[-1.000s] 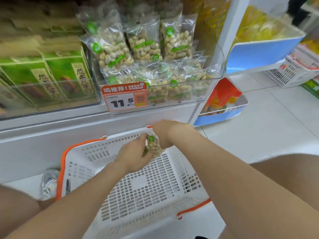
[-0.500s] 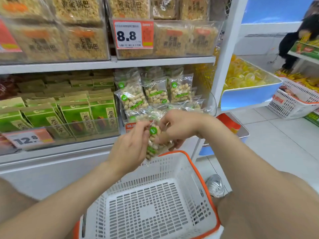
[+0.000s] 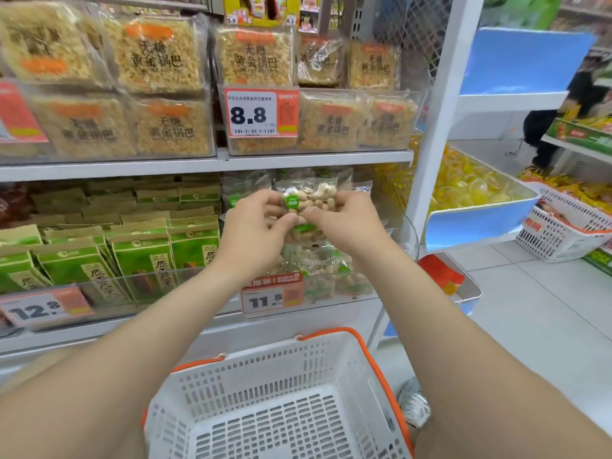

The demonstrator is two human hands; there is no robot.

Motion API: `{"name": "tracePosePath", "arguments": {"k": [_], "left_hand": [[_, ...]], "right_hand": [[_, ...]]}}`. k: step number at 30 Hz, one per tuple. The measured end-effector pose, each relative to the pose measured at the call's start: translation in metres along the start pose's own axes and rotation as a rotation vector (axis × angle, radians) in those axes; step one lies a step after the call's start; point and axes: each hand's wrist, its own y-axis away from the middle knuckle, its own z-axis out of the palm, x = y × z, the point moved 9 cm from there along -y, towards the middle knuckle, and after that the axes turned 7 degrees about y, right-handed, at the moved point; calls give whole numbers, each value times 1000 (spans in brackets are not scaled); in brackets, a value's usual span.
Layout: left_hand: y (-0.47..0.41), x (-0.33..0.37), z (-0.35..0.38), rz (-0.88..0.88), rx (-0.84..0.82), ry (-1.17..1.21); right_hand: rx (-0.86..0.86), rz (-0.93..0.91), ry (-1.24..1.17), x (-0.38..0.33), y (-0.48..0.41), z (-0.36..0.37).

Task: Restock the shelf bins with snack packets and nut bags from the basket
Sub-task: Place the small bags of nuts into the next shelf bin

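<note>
A clear nut bag [image 3: 311, 198] with a round green sticker is held upright between both hands, above the clear bin [image 3: 331, 286] of like bags marked 11.5. My left hand [image 3: 255, 226] pinches its left side and my right hand [image 3: 341, 223] pinches its right side. Below, the white basket [image 3: 351, 366] with an orange rim shows nothing inside it.
Green packets [image 3: 142, 260] fill the bin to the left, marked 12.8. Rice-crust packs [image 3: 159, 58] fill the shelf above, tagged 8.8. A blue bin [image 3: 477, 223] of yellow sweets and a second white basket [image 3: 563, 233] stand to the right. A person [image 3: 563, 127] crouches at the far right.
Both hands lifted the nut bag out of the basket and up to the nut bin. The camera tilted up toward the shelves.
</note>
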Motion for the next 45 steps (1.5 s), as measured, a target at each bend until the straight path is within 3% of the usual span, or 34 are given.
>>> {"name": "tracePosePath", "arguments": {"k": [5, 9, 18, 21, 24, 26, 28, 31, 36, 42, 45], "left_hand": [[-2, 3, 3, 38, 37, -124], [4, -1, 1, 111, -51, -338], [30, -12, 8, 114, -188, -608], [42, -17, 14, 126, -234, -692], [47, -18, 14, 123, -218, -723], [47, -21, 16, 114, -232, -729], [44, -25, 18, 104, -258, -735], [35, -26, 18, 103, -213, -758], [7, -28, 22, 87, -182, -788], [-19, -28, 17, 61, -82, -977], [-30, -29, 15, 63, -66, -978]], "right_hand": [[101, -164, 259, -11, -22, -16], [-105, -134, 460, 5, -31, 2], [-222, -138, 512, 21, -29, 14], [-134, -130, 596, 28, -27, 13], [72, -154, 474, 22, -19, -1], [180, -244, 441, 11, -8, -2], [287, -389, 633, -4, 4, 7], [247, -528, 946, -10, 9, 33], [206, -530, 1089, 4, -8, 47], [331, -436, 983, -7, -14, 37], [255, -377, 906, 0, -29, 37]]}}
